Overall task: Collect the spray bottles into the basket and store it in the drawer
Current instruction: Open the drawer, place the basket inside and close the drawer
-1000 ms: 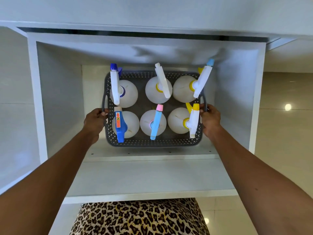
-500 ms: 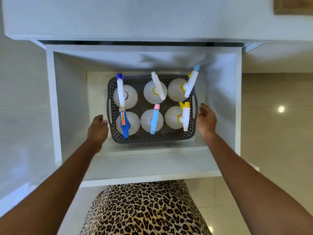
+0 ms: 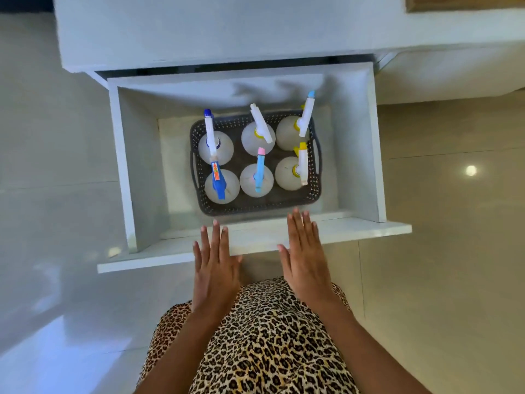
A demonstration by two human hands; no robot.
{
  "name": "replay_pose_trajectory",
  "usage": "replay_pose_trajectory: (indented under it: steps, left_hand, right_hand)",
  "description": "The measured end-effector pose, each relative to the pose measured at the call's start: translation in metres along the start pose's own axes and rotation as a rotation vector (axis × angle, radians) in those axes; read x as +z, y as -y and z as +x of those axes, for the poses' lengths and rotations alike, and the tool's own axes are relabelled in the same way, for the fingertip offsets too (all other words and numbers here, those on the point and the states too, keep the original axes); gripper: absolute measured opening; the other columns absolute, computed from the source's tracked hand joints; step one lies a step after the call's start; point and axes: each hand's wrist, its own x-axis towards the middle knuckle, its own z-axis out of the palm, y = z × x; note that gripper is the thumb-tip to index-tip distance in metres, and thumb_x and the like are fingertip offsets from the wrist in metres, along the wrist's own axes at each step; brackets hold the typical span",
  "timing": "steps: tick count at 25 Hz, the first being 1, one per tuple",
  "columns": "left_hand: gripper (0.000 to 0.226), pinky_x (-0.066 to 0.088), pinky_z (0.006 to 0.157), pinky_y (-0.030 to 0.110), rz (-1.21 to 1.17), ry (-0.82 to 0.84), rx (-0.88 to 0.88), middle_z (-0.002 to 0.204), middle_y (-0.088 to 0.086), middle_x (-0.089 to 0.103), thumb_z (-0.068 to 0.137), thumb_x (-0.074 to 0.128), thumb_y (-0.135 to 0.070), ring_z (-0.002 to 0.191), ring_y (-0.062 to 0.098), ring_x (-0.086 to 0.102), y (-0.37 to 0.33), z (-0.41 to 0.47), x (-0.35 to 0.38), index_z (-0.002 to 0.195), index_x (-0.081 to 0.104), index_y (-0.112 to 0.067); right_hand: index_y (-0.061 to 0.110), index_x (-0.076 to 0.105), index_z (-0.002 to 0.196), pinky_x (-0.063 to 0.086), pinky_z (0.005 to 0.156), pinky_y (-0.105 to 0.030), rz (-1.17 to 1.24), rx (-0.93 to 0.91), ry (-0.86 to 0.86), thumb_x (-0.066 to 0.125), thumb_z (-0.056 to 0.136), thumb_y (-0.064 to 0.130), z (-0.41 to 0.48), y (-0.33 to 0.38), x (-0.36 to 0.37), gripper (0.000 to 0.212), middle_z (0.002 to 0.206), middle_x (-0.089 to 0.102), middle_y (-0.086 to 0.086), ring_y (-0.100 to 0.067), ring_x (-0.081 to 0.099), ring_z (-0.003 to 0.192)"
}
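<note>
Basket stowed in open drawer; both hands flat and empty at the drawer front.

Risk: the tall nozzle [image 3: 308,112] at the basket's far right stands nearest the cabinet edge [image 3: 216,59] and may catch if the drawer [image 3: 377,143] is pushed in fast; uneven pushing could skew it. The basket [image 3: 257,207] sits on the drawer floor, toward its rear and right, holding six spray bottles [image 3: 257,180] upright in two rows. Left hand [image 3: 214,268] and right hand [image 3: 305,257] are spread wide, holding nothing, at the basket's near side over the drawer front [image 3: 369,230].

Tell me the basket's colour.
Dark grey, perforated basket, seen in the head view.
</note>
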Motion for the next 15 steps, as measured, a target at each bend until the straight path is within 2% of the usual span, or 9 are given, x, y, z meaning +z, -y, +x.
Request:
replay_pose_trajectory:
  steps: [4, 6, 9, 12, 15]
  left_hand:
    - [0.062, 0.006, 0.115, 0.047, 0.147, -0.006, 0.058, 0.153, 0.011, 0.0, 0.094, 0.029, -0.036, 0.142, 0.029, -0.004, 0.009, -0.008, 0.012, 0.143, 0.004, -0.006]
    - [0.067, 0.003, 0.115, 0.046, 0.209, 0.013, 0.062, 0.152, 0.012, -0.006, 0.092, 0.023, -0.043, 0.141, 0.03, -0.008, 0.01, -0.008, 0.015, 0.142, -0.002, -0.006]
    - [0.076, -0.002, 0.116, 0.045, 0.278, 0.033, 0.059, 0.152, 0.012, -0.013, 0.088, 0.02, -0.05, 0.141, 0.031, -0.013, 0.01, -0.007, 0.015, 0.142, -0.009, -0.006]
    - [0.082, -0.002, 0.115, 0.048, 0.335, 0.066, 0.081, 0.151, 0.015, -0.013, 0.084, 0.025, -0.052, 0.14, 0.035, -0.014, 0.007, -0.002, 0.009, 0.142, -0.01, -0.004]
    - [0.089, 0.0, 0.115, 0.051, 0.347, 0.097, 0.091, 0.15, 0.015, -0.018, 0.085, 0.042, -0.046, 0.137, 0.035, -0.022, 0.007, 0.011, -0.001, 0.139, -0.016, -0.006]
  right_hand:
    - [0.003, 0.002, 0.144, -0.001, 0.117, -0.04, -0.171, -0.069, 0.12, 0.03, 0.094, 0.046, -0.023, -0.016, 0.018, 0.072, 0.153, 0.005, -0.018, -0.033, 0.007, 0.143]
    - [0.002, 0.002, 0.145, 0.002, 0.121, -0.042, -0.236, -0.095, 0.133, 0.029, 0.092, 0.051, -0.024, -0.021, 0.022, 0.077, 0.153, 0.003, -0.019, -0.032, 0.005, 0.143]
    - [0.002, 0.002, 0.145, 0.005, 0.116, -0.045, -0.246, -0.089, 0.153, 0.03, 0.091, 0.055, -0.022, -0.022, 0.021, 0.081, 0.154, 0.0, -0.017, -0.03, 0.002, 0.143]
    - [0.006, -0.01, 0.144, -0.004, 0.114, -0.043, -0.208, -0.072, 0.197, 0.028, 0.09, 0.058, -0.017, -0.021, 0.018, 0.084, 0.153, -0.01, -0.014, -0.028, -0.008, 0.143]
    - [0.007, -0.017, 0.143, -0.008, 0.115, -0.041, -0.185, -0.075, 0.216, 0.029, 0.089, 0.06, -0.003, -0.019, 0.012, 0.088, 0.153, -0.017, -0.013, -0.026, -0.014, 0.143]
